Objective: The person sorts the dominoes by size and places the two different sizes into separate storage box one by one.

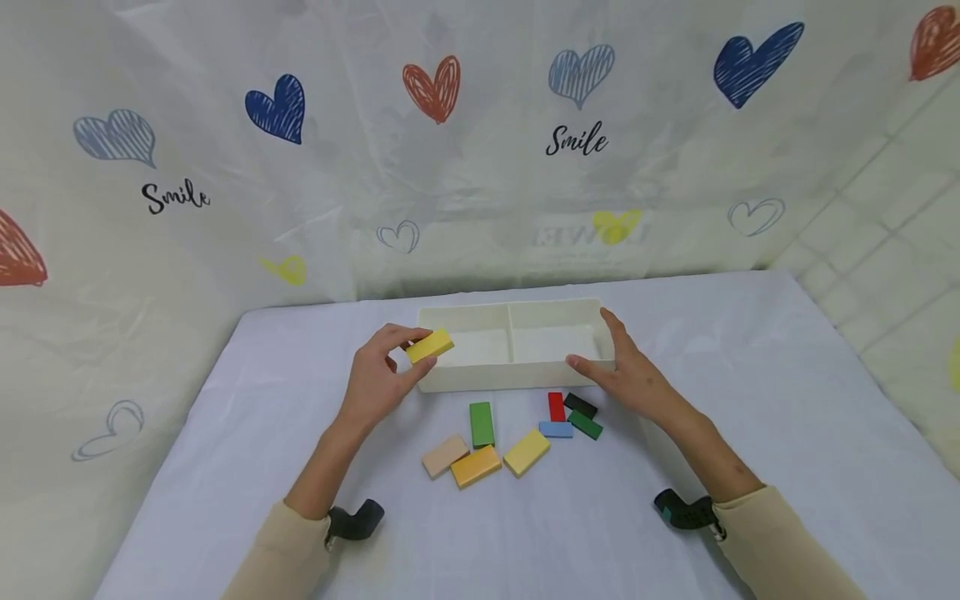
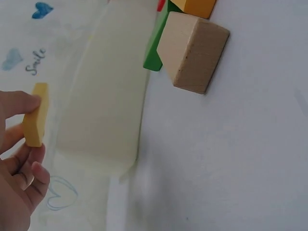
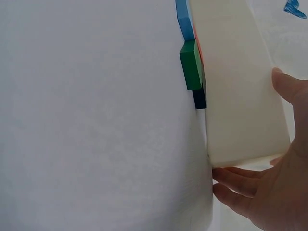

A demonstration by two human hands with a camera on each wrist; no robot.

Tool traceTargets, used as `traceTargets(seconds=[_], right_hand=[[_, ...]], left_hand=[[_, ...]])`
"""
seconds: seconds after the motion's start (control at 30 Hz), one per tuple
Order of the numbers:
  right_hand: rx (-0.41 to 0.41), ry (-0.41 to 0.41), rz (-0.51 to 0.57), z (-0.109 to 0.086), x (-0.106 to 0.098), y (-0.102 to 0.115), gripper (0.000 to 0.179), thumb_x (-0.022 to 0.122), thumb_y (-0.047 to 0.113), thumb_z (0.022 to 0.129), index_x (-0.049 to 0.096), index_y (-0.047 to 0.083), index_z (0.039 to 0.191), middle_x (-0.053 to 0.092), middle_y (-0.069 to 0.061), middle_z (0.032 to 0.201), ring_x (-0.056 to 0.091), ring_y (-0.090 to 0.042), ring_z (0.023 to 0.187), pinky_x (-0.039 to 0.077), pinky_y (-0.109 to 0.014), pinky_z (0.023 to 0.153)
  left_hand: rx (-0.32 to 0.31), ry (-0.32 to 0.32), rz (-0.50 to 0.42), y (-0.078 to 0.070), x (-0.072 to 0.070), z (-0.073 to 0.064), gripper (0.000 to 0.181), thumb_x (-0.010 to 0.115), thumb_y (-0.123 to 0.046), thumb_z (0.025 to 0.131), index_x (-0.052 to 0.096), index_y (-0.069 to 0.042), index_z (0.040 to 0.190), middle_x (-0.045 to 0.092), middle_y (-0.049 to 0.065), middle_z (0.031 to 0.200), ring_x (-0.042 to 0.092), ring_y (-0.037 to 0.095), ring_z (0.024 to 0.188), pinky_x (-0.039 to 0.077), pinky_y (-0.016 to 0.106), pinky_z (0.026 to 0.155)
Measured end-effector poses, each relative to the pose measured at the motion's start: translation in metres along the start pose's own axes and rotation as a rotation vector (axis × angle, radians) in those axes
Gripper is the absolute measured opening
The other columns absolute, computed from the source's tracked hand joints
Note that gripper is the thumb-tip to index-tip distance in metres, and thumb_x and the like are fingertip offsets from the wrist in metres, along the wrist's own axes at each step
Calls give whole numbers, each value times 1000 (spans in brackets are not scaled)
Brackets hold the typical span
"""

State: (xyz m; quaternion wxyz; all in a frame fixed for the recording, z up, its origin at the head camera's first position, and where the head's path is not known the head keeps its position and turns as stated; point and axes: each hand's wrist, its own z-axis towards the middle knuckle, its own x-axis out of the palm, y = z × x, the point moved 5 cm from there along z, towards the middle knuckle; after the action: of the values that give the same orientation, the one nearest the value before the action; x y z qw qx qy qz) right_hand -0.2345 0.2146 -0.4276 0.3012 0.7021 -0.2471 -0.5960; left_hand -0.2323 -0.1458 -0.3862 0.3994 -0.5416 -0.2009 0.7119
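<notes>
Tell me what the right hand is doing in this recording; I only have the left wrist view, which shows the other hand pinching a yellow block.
Observer: The right hand holds the right end of the white box, with the thumb at its front rim.
Reviewer: My angle only gives me the outside. How is the inside laid out?
Observer: A divider splits it into two compartments, side by side.
Reviewer: Is any block blue? I can't see one.
Observer: Yes, one blue block lies on the near side of the red block, in front of the box.
</notes>
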Motion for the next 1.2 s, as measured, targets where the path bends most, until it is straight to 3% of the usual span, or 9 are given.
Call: traceTargets(seconds=[0.3, 0.5, 0.8, 1.2], right_hand=[[4, -4, -4, 0, 0, 0, 114, 63, 66, 95, -11, 18, 167, 13, -23, 173, 28, -49, 151, 32, -77, 115], [5, -3, -3, 0, -1, 0, 114, 63, 67, 94, -11, 19, 167, 13, -23, 173, 27, -49, 152, 30, -76, 116], [2, -4, -2, 0, 0, 1, 113, 63, 66, 95, -10, 19, 167, 11, -21, 174, 24, -49, 154, 28, -77, 117], [7, -4, -8, -1, 0, 1, 114, 63, 67, 95, -10, 19, 167, 12, -22, 174, 25, -50, 154, 29, -77, 116]], left_hand=[[-41, -9, 30, 0, -4, 16, 39, 81, -20, 91, 73, -18, 130, 69, 5, 120, 62, 26, 107, 45, 26, 72], [-58, -1, 42, 4, -4, 25, 40, 80, -22, 92, 73, -18, 131, 69, 6, 121, 62, 24, 110, 45, 30, 75], [-76, 22, 18, 8, 1, 33, 40, 80, -20, 92, 72, -17, 131, 68, 6, 123, 61, 24, 113, 46, 32, 77], [-91, 26, 80, 12, 6, 44, 40, 79, -21, 92, 72, -15, 132, 69, 7, 127, 61, 26, 116, 53, 34, 81]])
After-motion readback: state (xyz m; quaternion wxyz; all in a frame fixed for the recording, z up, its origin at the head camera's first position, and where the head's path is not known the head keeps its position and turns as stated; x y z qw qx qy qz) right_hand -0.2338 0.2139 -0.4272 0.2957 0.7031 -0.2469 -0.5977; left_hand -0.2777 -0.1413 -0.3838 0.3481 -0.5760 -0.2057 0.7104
